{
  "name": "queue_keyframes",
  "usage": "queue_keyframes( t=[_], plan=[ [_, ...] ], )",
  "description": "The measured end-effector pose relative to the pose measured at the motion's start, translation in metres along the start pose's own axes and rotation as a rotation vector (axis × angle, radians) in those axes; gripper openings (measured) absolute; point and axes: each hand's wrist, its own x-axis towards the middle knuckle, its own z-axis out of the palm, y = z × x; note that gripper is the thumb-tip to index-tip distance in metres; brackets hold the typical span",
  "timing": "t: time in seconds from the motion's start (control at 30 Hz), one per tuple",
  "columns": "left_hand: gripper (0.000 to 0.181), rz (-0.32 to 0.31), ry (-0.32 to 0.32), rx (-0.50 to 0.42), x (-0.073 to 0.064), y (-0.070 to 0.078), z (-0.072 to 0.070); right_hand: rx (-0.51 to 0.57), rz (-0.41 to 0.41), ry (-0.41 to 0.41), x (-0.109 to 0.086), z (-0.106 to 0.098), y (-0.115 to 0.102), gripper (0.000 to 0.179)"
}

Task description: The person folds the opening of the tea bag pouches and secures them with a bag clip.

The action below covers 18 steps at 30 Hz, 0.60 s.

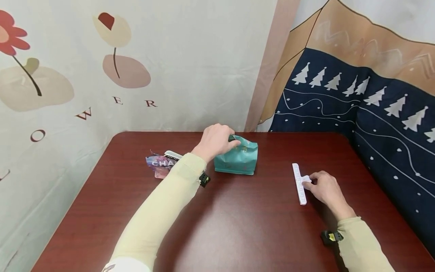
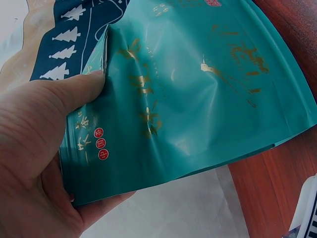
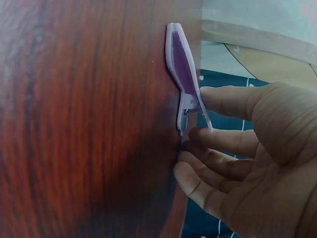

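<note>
A teal foil pouch (image 1: 236, 158) with gold lettering stands near the back of the table. My left hand (image 1: 217, 141) grips it by its folded top edge. In the left wrist view the thumb presses the front of the pouch (image 2: 173, 99), while the other fingers lie behind it. Over to the right, a white sealing clip (image 1: 299, 185) rests on the table. My right hand (image 1: 327, 189) has thumb and index finger at its short handle. The right wrist view shows the clip (image 3: 185, 74) edge-on with a purple inside, the remaining fingers loosely bent below.
Left of the pouch lies a small purple and pink bag (image 1: 159, 162) with white letters, partly behind my left sleeve. Another white clip (image 1: 172, 155) is beside it. Printed curtains (image 1: 204, 75) hang along the back edge of the brown table (image 1: 244, 226).
</note>
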Motion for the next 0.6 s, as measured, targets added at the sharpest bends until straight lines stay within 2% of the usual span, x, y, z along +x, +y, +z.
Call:
queue_keyframes(
  t=[0.33, 0.5, 0.6],
  plan=[
    [0.035, -0.007, -0.012, -0.004, 0.0003, 0.002, -0.0011, 0.033, 0.038, -0.007, 0.0012, -0.0006, -0.0014, 0.035],
    [0.037, -0.005, -0.003, -0.01, 0.001, 0.0026, -0.0016, 0.044, 0.023, 0.012, 0.0023, -0.0007, -0.0041, 0.03],
    [0.031, -0.002, -0.006, -0.013, 0.0007, 0.0029, -0.0022, 0.057, 0.002, 0.035, 0.0021, -0.0004, -0.0061, 0.026]
  ],
)
